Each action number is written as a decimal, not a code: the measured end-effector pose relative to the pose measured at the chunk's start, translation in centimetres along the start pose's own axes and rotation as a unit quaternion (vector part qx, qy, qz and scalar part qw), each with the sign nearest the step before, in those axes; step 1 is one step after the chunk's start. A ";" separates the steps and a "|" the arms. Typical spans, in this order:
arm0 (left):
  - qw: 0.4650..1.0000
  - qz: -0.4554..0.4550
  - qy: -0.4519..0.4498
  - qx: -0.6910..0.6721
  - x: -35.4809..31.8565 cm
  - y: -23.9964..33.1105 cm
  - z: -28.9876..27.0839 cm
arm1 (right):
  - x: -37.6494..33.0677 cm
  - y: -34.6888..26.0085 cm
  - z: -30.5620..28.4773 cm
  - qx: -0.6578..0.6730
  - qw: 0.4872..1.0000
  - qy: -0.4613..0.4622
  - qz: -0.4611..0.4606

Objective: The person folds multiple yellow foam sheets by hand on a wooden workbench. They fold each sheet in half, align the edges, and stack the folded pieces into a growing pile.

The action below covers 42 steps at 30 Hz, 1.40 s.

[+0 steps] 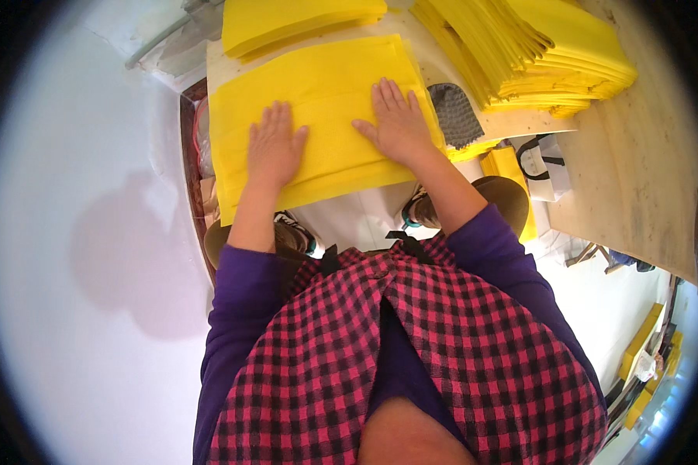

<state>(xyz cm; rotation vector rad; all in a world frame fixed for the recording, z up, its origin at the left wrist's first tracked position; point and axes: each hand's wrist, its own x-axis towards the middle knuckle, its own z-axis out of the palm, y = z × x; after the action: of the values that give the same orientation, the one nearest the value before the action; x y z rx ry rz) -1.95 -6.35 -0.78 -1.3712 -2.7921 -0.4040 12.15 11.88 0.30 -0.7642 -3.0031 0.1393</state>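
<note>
A flat yellow fabric piece [329,101] lies in front of me at the near edge of the wooden table, its lower edge reaching past the tabletop. My left hand [276,146] rests palm down on its left half, fingers stretched forward. On the right half my right hand [395,124] also lies flat, thumb spread toward the middle. Neither hand grips anything. Creases run across the cloth below the hands. Just right of it, a dark grey textured cloth [455,116] lies partly tucked against the yellow edge.
Beyond the piece is a yellow fabric stack [302,23]. A taller pile of folded yellow fabric [543,58] stands at the far right on the wooden tabletop [636,170]. A white wall [77,232] closes the left side. A white bag with dark handles [547,167] sits below the table.
</note>
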 end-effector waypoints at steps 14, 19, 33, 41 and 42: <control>0.992 -0.068 0.082 0.067 -2.1 -8.1 -2.1 | 3.3 3.3 -3.3 0.062 0.997 0.031 -0.033; 0.997 -0.050 0.055 -0.009 -1.1 -9.8 -4.6 | 4.6 5.2 -5.2 0.028 0.998 0.008 -0.059; 0.903 -0.126 -0.002 -0.411 -0.3 -11.1 -7.1 | 4.7 9.0 -7.0 0.245 0.954 -0.159 -0.073; 0.861 -0.119 0.025 -0.495 -2.1 -8.6 -10.4 | 1.6 9.7 -8.7 0.287 0.942 -0.118 -0.124; 0.850 -0.113 0.017 -0.514 -2.2 -8.4 -10.9 | 1.0 9.9 -8.8 0.311 0.936 -0.122 -0.112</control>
<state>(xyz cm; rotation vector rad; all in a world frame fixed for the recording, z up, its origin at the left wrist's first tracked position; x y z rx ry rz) -8.33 -15.55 7.55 -0.9959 -2.7240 -2.1141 16.49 21.69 8.13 -0.3499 -2.9305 1.1782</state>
